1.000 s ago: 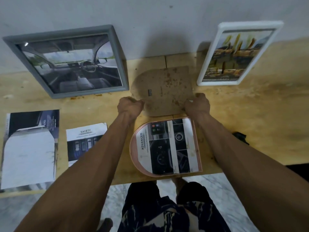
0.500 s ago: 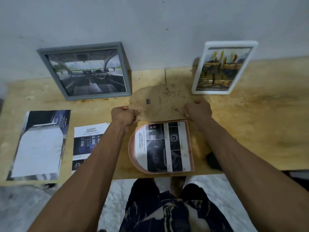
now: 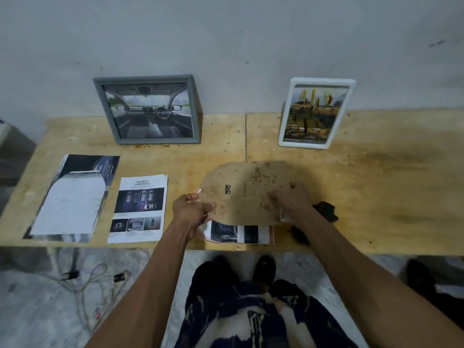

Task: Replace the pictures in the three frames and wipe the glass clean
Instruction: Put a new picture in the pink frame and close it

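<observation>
Hands (image 3: 190, 209) (image 3: 291, 199) grip a backing board (image 3: 246, 192) mid-frame above the wooden tabletop (image 3: 376, 184); grey wall (image 3: 226, 41) behind.

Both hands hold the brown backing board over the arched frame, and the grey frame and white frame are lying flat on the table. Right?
Not quite. In the head view the grey frame and white frame stand upright against the wall. The rest holds: left hand and right hand hold the backing board over the arched frame.
</observation>
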`<state>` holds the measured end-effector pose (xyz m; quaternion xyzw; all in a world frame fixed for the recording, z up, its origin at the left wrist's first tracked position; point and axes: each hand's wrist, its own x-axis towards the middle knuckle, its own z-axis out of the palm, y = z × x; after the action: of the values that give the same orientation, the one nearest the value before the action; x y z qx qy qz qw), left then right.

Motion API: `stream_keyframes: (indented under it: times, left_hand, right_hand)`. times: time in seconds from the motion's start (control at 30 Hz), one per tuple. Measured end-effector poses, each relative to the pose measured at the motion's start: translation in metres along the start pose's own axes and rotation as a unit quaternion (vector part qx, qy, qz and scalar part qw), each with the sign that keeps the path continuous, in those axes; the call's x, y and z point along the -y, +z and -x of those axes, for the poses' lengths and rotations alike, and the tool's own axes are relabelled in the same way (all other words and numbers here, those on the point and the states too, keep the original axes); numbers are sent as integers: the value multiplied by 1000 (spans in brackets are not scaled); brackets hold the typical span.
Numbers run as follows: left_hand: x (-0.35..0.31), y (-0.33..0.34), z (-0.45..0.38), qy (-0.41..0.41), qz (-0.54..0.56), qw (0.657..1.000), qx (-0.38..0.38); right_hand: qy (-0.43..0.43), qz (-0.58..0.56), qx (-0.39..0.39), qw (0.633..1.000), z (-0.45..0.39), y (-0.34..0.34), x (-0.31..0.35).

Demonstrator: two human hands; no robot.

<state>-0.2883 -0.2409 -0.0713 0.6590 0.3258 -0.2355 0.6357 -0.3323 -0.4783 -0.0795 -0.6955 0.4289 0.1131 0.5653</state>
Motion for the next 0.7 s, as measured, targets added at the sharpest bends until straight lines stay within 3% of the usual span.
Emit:
stream_keyframes:
  times: [0.13,0.3,0.47,0.7]
  left_hand:
    - [23,-13,1,-5,-49,999,-14]
    - [37,-29,-3,9,-112,994,-7]
    - [44,-47,-14,103,-274,951,-97]
    - [39,-60,-30,123,-406,904,-61]
  right_hand:
    - [-52,31,-25,998,13,6,-23]
    - [-47,26,-43,998,32,8,-41]
    - [-66,6,-70,995,36,6,-53]
    - [-73,-4,-109,991,35,4,-71]
